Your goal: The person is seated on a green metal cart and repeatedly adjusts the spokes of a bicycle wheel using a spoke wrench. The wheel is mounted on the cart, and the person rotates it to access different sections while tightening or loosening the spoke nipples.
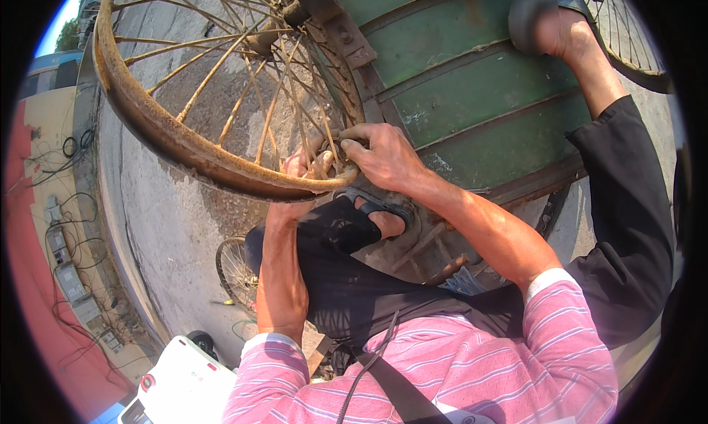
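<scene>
A rusty spoked wheel [151, 129] without a tyre fills the upper left, joined at its hub [262, 40] to a dark metal frame. Both my hands are together at the rim's near right part. My left hand [311, 164] comes from under the rim, its fingers curled about the lower end of a spoke [324, 122]. Beside it, my right hand [383, 155] has thumb and forefinger pinched close to the rim. Whatever lies between those fingertips is too small to make out.
A green ribbed metal panel [457, 107] lies right of the wheel, my sandalled right foot [549, 29] on it. My left foot [383, 219] is below the hands. A second wheel [634, 37], a small wheel [234, 273] and a white object [184, 387] stand around.
</scene>
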Tool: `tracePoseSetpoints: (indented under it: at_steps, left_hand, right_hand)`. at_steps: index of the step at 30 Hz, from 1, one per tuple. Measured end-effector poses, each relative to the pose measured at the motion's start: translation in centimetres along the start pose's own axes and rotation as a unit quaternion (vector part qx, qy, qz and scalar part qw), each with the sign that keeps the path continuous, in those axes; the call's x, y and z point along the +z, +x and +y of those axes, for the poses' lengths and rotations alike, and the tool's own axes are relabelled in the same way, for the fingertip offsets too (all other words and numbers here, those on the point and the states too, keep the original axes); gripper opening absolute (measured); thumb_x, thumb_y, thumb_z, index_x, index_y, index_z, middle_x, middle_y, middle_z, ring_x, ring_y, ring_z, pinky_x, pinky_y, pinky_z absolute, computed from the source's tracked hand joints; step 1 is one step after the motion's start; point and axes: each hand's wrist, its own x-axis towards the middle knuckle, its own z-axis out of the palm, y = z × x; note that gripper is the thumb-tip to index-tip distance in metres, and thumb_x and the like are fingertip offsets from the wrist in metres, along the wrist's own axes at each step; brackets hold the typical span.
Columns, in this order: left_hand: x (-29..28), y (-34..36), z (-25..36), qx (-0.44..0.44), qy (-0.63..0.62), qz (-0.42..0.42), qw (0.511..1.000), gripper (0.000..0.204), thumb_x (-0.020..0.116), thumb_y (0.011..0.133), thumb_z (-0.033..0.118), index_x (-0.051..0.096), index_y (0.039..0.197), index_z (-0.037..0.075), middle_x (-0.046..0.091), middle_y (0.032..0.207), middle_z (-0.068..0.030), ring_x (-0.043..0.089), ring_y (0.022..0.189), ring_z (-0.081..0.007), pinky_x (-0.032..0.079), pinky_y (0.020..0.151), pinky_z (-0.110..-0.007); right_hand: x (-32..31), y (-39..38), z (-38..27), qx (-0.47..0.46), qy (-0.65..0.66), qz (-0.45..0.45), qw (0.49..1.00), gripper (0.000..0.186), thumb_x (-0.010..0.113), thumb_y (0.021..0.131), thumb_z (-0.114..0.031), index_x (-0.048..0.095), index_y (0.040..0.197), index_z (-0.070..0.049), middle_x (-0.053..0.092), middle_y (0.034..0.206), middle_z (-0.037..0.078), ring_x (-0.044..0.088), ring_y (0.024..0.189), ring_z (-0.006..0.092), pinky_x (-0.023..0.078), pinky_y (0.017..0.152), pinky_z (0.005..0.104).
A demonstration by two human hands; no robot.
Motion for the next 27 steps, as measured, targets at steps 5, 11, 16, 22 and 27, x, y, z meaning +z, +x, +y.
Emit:
tracePoseSetpoints:
  at_steps: [5, 11, 16, 22, 27]
  left_hand:
    - [0.4, 0.0, -0.9, 0.03, 0.022, 0.013, 0.999, 0.043, 0.063, 0.108, 0.027, 0.063, 0.146, 0.006, 0.066, 0.076, 0.0004, 0.052, 0.061, -0.0056, 0.039, 0.052, -0.028]
    - [0.3, -0.1, -0.4, 0.06, 0.019, -0.005, 0.998, 0.045, 0.062, 0.108, 0.03, 0.062, 0.147, 0.007, 0.067, 0.079, -0.0009, 0.056, 0.064, -0.0084, 0.044, 0.056, -0.031]
    - [-0.3, -0.2, 0.0, 0.0, -0.051, -0.018, 0.999, 0.047, 0.063, 0.108, 0.032, 0.061, 0.141, -0.001, 0.071, 0.104, -0.0107, 0.067, 0.098, -0.0175, 0.054, 0.083, -0.033]
    - [1.2, 2.3, -0.8, 0.041, -0.047, 0.176, 0.982, 0.046, 0.056, 0.109, 0.038, 0.067, 0.133, -0.001, 0.074, 0.103, -0.0121, 0.07, 0.084, -0.0198, 0.057, 0.072, -0.037]
    - [1.9, 5.2, 3.8, -0.136, -0.473, 0.248, 0.835, 0.047, 0.043, 0.113, 0.042, 0.065, 0.119, 0.001, 0.068, 0.096, -0.0102, 0.065, 0.08, -0.0229, 0.057, 0.07, -0.041]
  right_hand:
    - [0.6, 0.1, 0.5, -0.033, -0.008, -0.001, 0.999, 0.041, 0.064, 0.096, -0.028, 0.076, 0.12, 0.002, 0.075, 0.1, 0.028, 0.073, 0.099, 0.0455, 0.056, 0.09, 0.05]
    - [0.5, 0.0, 0.6, -0.039, -0.043, -0.002, 0.998, 0.039, 0.063, 0.099, -0.027, 0.074, 0.12, 0.004, 0.076, 0.11, 0.026, 0.074, 0.105, 0.0404, 0.056, 0.092, 0.0458]
    - [0.3, -0.1, -0.1, -0.006, -0.024, -0.024, 0.999, 0.04, 0.062, 0.098, -0.027, 0.072, 0.119, 0.006, 0.076, 0.106, 0.026, 0.075, 0.102, 0.0398, 0.056, 0.091, 0.0456]
    - [0.7, -0.5, -0.2, -0.004, 0.002, -0.013, 1.0, 0.041, 0.063, 0.097, -0.027, 0.072, 0.12, 0.006, 0.077, 0.107, 0.025, 0.075, 0.102, 0.0367, 0.056, 0.091, 0.0445]
    - [0.6, -0.4, -0.2, 0.009, -0.002, -0.009, 1.0, 0.042, 0.064, 0.096, -0.026, 0.071, 0.121, 0.006, 0.077, 0.109, 0.025, 0.075, 0.103, 0.035, 0.056, 0.091, 0.0438]
